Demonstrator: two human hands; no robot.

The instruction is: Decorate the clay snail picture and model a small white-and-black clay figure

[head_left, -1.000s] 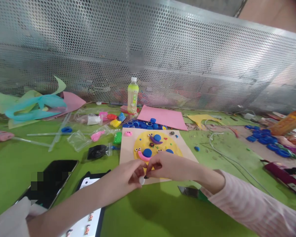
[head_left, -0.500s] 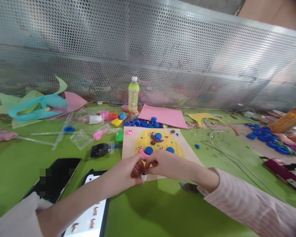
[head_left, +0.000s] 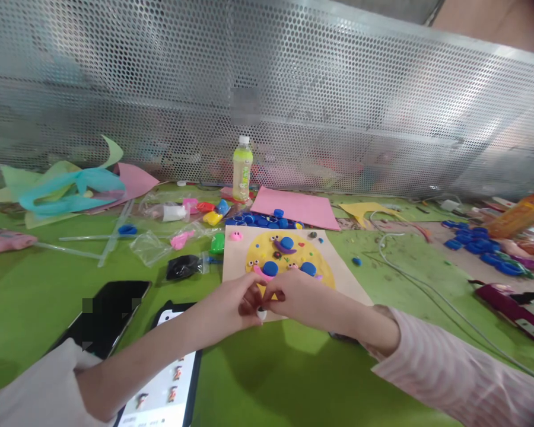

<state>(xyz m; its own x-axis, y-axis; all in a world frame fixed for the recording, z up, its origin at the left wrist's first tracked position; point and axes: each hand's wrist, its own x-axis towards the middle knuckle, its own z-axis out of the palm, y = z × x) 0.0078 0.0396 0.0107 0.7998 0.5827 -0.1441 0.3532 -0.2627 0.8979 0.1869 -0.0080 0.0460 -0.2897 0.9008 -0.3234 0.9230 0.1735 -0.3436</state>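
My left hand and my right hand meet at the fingertips over the lower edge of a beige sheet. The left fingers pinch a small white piece, perhaps modelling clay. Thumb and forefinger of the right hand are pressed together against it; what lies between them is hidden. On the sheet is a yellow clay disc bearing several snail-like figures with blue bottle caps as shells. A pink clay face sits at the sheet's upper left corner. My right hand covers part of the disc.
Left of my hands lie a black phone and a lit tablet or phone under my left forearm. Bags of coloured clay, a drink bottle and pink paper stand behind. A white cable runs along the right.
The view has shifted slightly. Both hands stay together, and the white piece has turned a little between the fingers.
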